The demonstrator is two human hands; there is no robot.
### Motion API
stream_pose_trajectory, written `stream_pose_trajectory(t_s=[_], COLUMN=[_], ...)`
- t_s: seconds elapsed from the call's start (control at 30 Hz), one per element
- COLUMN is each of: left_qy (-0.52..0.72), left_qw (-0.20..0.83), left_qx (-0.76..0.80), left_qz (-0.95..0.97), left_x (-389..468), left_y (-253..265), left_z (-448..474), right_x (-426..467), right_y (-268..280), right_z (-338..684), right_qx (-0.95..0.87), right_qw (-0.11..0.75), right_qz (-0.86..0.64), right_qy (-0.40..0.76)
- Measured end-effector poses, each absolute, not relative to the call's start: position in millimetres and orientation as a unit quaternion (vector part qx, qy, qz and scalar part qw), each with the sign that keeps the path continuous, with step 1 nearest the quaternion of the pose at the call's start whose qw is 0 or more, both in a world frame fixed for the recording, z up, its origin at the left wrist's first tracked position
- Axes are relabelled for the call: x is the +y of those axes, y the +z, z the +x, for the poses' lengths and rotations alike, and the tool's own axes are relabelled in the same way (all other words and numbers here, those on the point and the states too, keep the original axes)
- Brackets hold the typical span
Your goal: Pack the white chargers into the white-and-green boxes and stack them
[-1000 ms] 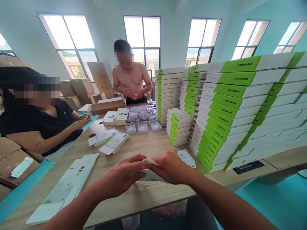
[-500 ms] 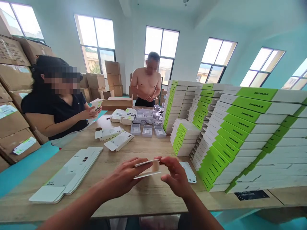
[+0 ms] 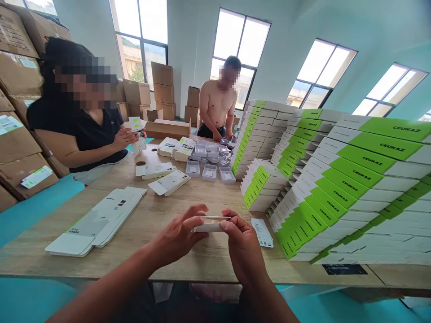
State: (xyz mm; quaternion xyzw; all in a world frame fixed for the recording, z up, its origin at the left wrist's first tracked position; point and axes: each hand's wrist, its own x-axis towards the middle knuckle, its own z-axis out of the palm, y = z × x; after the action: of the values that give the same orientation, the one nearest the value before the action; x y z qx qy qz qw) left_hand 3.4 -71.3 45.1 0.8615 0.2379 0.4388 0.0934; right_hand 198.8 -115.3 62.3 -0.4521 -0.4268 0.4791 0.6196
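Between my hands, over the front of the table [image 3: 175, 251], is a small white cardboard box [image 3: 213, 227], seen edge-on with its end facing me. My left hand [image 3: 183, 228] grips the box's left side, fingers above and thumb below. My right hand [image 3: 241, 237] pinches its right edge, thumb on the near face. A thin white flap [image 3: 215, 217] stands out above the box body. Whether anything is inside cannot be made out. Close to my right hand lie white printed leaflets [image 3: 262, 233]. Left of my hands lies a stack of flat, unfolded cartons [image 3: 97, 220].
Tall stacks of green-and-white boxes [image 3: 336, 193] rise on the right. Grey plastic trays [image 3: 209, 172], more flat cartons [image 3: 169, 182] and bundled printed booklets [image 3: 183, 149] lie ahead. One co-worker [image 3: 81, 139] at left holds a carton; another [image 3: 218, 103] stands at the far end.
My right hand has closed onto the box's right edge with its thumb. The box has tipped so its near face shows. My view has dipped and shifted; the far co-worker's hands reach lower, to the trays.
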Motion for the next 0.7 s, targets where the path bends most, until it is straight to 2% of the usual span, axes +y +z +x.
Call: stream_pose_trajectory(t_s=[0.13,0.23,0.37,0.47,0.53,0.7], left_qy=[0.417,0.405,0.438,0.439,0.435,0.436], left_qw=[0.041,0.012,0.007,-0.008,-0.014,-0.012], left_qx=[0.251,0.276,0.277,0.275,0.279,0.295], left_qz=[0.873,0.872,0.855,0.855,0.856,0.850], left_x=[-82,-89,-93,-94,-96,-97], left_y=[35,31,32,32,31,24], left_z=[3,1,-1,-1,0,3], right_x=[-116,-119,-125,-123,-119,-116], right_y=[63,60,49,44,46,57], right_z=[184,183,197,212,217,214], right_qx=[-0.359,-0.386,-0.544,-0.688,-0.730,-0.744], right_qw=[0.635,0.627,0.641,0.574,0.532,0.499], right_qz=[-0.485,-0.494,-0.438,-0.408,-0.413,-0.433], right_qy=[0.483,0.463,0.318,0.174,0.118,0.104])
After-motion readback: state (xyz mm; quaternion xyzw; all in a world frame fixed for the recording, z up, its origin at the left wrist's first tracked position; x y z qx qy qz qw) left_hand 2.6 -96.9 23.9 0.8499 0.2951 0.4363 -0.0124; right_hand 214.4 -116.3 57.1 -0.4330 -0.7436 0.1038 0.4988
